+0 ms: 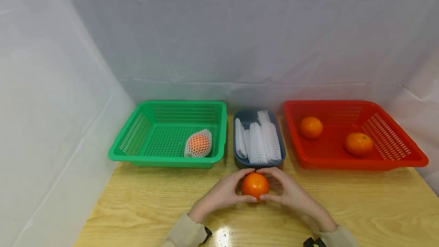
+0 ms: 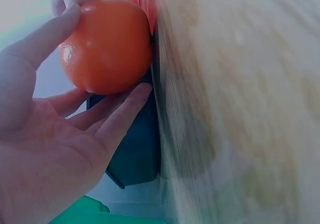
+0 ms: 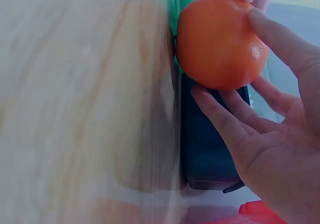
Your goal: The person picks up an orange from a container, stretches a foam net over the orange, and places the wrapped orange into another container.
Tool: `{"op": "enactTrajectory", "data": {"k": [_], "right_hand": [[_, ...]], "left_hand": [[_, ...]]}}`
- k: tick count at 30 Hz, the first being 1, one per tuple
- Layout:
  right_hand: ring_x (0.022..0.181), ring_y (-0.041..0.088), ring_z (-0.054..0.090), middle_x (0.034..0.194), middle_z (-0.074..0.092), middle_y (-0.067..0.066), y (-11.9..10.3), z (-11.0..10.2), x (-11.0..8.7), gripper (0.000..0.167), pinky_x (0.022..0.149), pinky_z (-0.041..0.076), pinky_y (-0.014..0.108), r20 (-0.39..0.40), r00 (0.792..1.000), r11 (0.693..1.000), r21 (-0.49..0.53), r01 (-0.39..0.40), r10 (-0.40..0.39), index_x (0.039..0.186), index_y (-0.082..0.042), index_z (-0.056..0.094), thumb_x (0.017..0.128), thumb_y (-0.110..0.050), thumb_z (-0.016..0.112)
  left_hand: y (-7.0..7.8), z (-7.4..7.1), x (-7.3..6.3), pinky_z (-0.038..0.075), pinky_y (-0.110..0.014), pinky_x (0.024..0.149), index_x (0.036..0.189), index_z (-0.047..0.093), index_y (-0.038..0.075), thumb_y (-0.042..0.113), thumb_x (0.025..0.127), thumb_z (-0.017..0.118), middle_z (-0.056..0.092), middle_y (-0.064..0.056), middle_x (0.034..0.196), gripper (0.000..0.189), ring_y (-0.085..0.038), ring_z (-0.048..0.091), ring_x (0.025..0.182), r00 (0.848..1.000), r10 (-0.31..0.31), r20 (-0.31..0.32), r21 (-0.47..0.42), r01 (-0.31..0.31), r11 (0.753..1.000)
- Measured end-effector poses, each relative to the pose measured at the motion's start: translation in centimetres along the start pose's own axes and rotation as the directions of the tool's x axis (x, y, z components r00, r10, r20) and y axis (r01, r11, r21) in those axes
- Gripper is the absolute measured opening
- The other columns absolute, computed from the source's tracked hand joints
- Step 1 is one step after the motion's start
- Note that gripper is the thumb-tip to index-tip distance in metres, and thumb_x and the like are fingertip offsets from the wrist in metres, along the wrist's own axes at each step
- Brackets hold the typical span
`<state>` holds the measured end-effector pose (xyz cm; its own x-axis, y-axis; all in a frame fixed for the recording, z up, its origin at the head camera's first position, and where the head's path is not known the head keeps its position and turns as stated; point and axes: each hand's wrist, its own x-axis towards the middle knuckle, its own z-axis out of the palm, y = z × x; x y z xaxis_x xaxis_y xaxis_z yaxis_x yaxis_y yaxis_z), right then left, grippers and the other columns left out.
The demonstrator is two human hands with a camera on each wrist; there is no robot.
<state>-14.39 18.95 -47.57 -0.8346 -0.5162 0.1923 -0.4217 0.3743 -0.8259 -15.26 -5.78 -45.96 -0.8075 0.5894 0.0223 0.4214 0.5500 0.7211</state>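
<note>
Between both hands, low over the wooden table [image 1: 144,197], is a glossy orange [image 1: 255,185]. The left hand [image 1: 223,191] curves round its left side, with the thumb at the near face and the fingers behind. From the other side the right hand [image 1: 295,194] holds it the same way, the two thumbs almost meeting. In the left wrist view, the left thumb and fingertips touch the skin of the orange [image 2: 107,46]. The right wrist view shows the right thumb and fingers against the orange [image 3: 220,41].
Just behind the hands stands a dark blue box [image 1: 237,159] of white foam net sleeves [image 1: 257,144]. Left is a green basket [image 1: 164,159] holding a netted orange [image 1: 199,144]. Right is a red basket [image 1: 343,163] with two bare oranges [image 1: 358,144]. White sheeting [image 1: 205,48] encloses the table.
</note>
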Motion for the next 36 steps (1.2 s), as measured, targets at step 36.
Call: {"op": "enactTrajectory", "data": {"k": [36], "right_hand": [[0.088,0.014,0.071,0.110,0.074,0.004,-2.8,-2.8,2.9,0.027,0.075,0.062,0.036,-0.355,0.921,0.951,-0.306,0.046,-0.159,0.116,-0.009,0.070,0.090,-0.002,0.075]], "left_hand": [[-0.1,-0.2,-0.3,0.046,-0.043,0.107,0.153,0.043,0.020,0.050,0.085,0.079,0.056,-0.004,0.145,0.082,-0.021,0.054,0.128,0.996,-0.030,0.086,-0.011,0.031,0.999]]}}
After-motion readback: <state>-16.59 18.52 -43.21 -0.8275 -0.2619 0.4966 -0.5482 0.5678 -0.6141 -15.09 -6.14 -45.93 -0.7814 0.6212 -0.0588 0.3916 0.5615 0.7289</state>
